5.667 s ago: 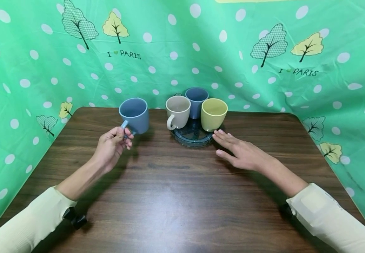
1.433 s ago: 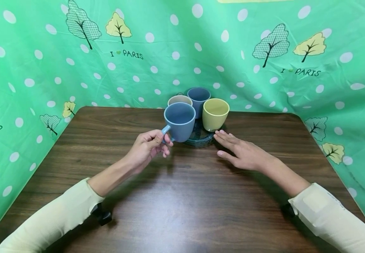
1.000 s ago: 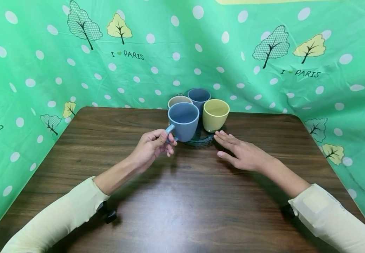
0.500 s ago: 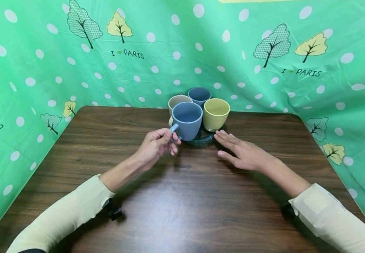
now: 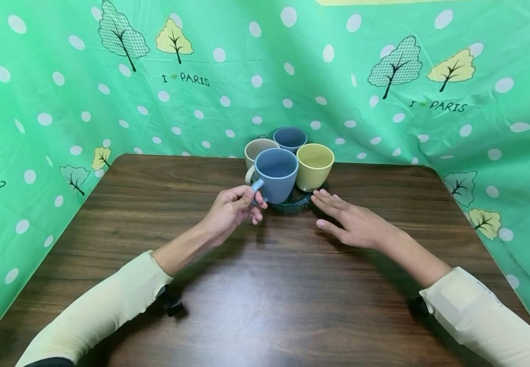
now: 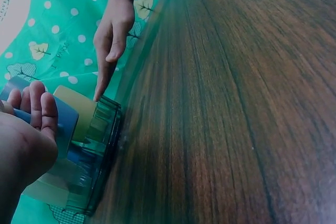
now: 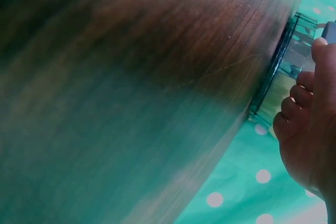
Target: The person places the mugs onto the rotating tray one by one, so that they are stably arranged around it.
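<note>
My left hand (image 5: 235,211) pinches the handle of a blue mug (image 5: 277,176), held upright above the front of a round clear turntable-like stand (image 5: 292,206). In the left wrist view this mug (image 6: 65,124) appears raised off the stand. A cream mug (image 5: 258,148), a second blue mug (image 5: 290,136) and a yellow mug (image 5: 314,168) stand on it; the held mug partly hides the first two. My right hand (image 5: 352,221) has its fingers straight, with fingertips touching the stand's right edge. In the right wrist view, the stand's rim (image 7: 275,72) shows beside the right hand (image 7: 307,114).
A dark wooden table (image 5: 265,295) lies under everything, with the stand near its back edge. Behind and beside it hangs a green dotted curtain (image 5: 228,66) printed with trees. Both forearms wear pale sleeves (image 5: 104,300) with black straps.
My left hand has carried the blue mug rightward from left of the stand to above its front, lately in small steps. The right hand has stayed at the stand's edge.
</note>
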Demonstrator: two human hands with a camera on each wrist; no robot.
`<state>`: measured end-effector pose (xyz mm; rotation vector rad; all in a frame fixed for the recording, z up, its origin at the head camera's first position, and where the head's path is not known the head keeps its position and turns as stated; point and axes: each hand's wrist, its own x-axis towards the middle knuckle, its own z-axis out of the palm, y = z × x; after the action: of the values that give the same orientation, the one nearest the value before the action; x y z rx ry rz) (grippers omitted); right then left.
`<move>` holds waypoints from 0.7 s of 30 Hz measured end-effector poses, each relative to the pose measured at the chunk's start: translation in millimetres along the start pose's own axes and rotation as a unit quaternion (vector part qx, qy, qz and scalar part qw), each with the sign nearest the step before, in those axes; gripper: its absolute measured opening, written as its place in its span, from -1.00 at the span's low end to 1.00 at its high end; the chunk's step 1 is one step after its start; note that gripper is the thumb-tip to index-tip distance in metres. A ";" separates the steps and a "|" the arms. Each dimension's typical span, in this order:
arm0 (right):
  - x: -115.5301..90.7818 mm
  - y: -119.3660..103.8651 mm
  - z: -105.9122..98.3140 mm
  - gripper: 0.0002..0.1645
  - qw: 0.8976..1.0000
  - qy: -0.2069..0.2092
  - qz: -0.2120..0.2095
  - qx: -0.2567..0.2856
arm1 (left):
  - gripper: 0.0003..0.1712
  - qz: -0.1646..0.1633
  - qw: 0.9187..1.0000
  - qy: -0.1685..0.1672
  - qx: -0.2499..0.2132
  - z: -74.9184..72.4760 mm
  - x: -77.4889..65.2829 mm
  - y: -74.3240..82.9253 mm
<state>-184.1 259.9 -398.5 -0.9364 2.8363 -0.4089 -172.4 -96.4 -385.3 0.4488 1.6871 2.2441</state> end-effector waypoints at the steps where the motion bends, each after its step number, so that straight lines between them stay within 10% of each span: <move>1: -0.1 0.2 0.1 -0.17 1.000 0.000 0.000 -0.001 | -0.58 0.000 1.000 0.000 0.000 0.4 0.5 -0.3; 21: -0.8 -1.6 -1.1 -0.16 1.000 -0.005 0.005 0.001 | -0.59 -0.004 1.000 -0.005 0.007 0.8 11.6 -7.6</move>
<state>-182.8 259.4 -397.0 -0.9207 2.8289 -0.4047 -182.3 -88.9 -391.6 0.4548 1.6975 2.2238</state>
